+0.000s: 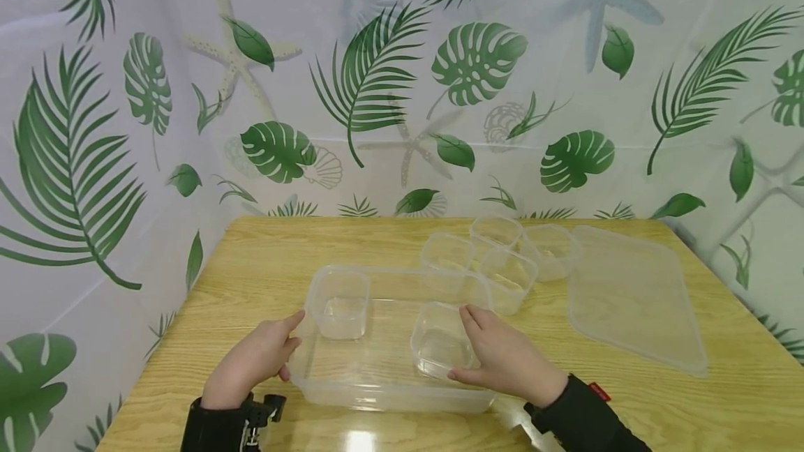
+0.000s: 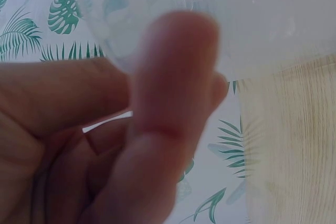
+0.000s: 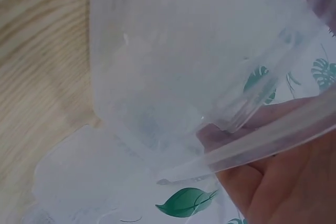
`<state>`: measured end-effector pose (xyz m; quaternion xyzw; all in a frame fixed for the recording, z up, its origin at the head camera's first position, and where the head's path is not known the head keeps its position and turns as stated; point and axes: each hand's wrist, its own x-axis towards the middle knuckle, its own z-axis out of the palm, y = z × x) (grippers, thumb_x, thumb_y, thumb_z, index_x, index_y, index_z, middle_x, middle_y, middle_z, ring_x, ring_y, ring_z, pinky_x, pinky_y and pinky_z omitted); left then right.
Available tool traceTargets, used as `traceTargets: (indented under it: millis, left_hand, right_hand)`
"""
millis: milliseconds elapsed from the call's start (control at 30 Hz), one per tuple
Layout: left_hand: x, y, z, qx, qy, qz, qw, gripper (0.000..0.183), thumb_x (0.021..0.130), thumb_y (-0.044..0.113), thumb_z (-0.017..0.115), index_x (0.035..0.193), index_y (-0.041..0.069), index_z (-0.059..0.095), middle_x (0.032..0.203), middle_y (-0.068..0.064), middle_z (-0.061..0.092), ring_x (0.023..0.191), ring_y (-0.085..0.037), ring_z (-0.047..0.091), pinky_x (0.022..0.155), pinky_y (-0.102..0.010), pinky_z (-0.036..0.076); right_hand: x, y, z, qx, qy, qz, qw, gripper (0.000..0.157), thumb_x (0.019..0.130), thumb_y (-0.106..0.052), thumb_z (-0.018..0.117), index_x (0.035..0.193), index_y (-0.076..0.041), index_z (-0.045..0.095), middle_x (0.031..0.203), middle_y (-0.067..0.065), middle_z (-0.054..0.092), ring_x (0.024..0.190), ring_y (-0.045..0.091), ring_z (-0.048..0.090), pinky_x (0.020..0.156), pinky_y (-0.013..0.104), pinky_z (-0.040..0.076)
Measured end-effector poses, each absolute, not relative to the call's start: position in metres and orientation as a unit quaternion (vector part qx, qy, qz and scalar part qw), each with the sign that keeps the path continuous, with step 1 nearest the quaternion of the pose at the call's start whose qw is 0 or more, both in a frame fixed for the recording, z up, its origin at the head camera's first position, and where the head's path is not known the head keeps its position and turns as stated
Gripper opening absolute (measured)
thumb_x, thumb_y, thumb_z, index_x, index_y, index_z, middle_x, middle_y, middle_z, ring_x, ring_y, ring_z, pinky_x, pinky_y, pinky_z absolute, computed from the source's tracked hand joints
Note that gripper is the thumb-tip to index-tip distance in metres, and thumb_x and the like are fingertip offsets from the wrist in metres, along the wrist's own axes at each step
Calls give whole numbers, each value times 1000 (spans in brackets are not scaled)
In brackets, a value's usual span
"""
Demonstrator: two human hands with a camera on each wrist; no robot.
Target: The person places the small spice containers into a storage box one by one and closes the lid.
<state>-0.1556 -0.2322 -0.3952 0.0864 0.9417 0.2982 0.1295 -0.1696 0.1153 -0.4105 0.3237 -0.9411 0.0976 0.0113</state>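
So there's leaf-print cloth (image 1: 383,103) hanging behind the tabletop (image 1: 283,246), and a big clear tub (image 1: 396,397) sits around the middle, toward the near side. A flat clear lid (image 1: 634,305) lies over by the tabletop's right edge.

Left hand (image 1: 260,351) is outside the tub's left end, fingers loosely spread and touching the wall, not wrapped round anything I can see. Right hand (image 1: 505,354) reaches over the tub's right end and has the right box (image 1: 440,340) between thumb and fingers, spread about as wide as that box's side. So the box is just left of the palm, inside the tub; can't tell if it's touching the floor.

The left box (image 1: 342,319) is in the tub's far left corner, well apart from that grip. Four more boxes (image 1: 553,250) are bunched behind the tub, toward the tabletop's back edge, right of centre.
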Motion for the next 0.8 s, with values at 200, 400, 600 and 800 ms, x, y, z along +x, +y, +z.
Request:
traceTargets:
  millis: [200, 400, 600, 800]
  left_hand:
    - [-156, -232, -395, 88, 941, 300, 129, 49, 91, 4, 46, 137, -5, 32, 60, -3, 47, 49, -17, 50, 49, -27, 30]
    - [-156, -233, -395, 85, 942, 297, 134, 49, 91, 5, 46, 137, -5, 32, 59, -2, 49, 48, -18, 49, 50, -28, 30]
    - [-156, -233, -394, 85, 941, 298, 136, 49, 91, 5, 46, 137, -5, 32, 59, -2, 49, 49, -19, 49, 50, -28, 30]
    - [-157, -234, -396, 89, 941, 299, 130, 48, 92, 6, 46, 137, -5, 32, 62, -3, 48, 51, -19, 50, 50, -29, 31]
  right_hand:
    - [-173, 116, -407, 328, -939, 101, -33, 88, 80, -54, 57, 132, 13, 32, 133, 31, 35, 123, 42, 36, 96, 47, 32]
    - [-178, 114, -397, 343, -935, 74, -56, 83, 81, -49, 59, 129, 14, 36, 129, 32, 39, 119, 42, 39, 94, 46, 35]
    - [-185, 109, -386, 354, -931, 25, -90, 80, 79, -47, 62, 126, 14, 40, 125, 30, 43, 116, 40, 43, 90, 42, 39]
    - [-198, 104, -376, 374, -918, -5, -131, 79, 78, -45, 64, 125, 14, 41, 124, 29, 44, 115, 39, 45, 92, 40, 37]
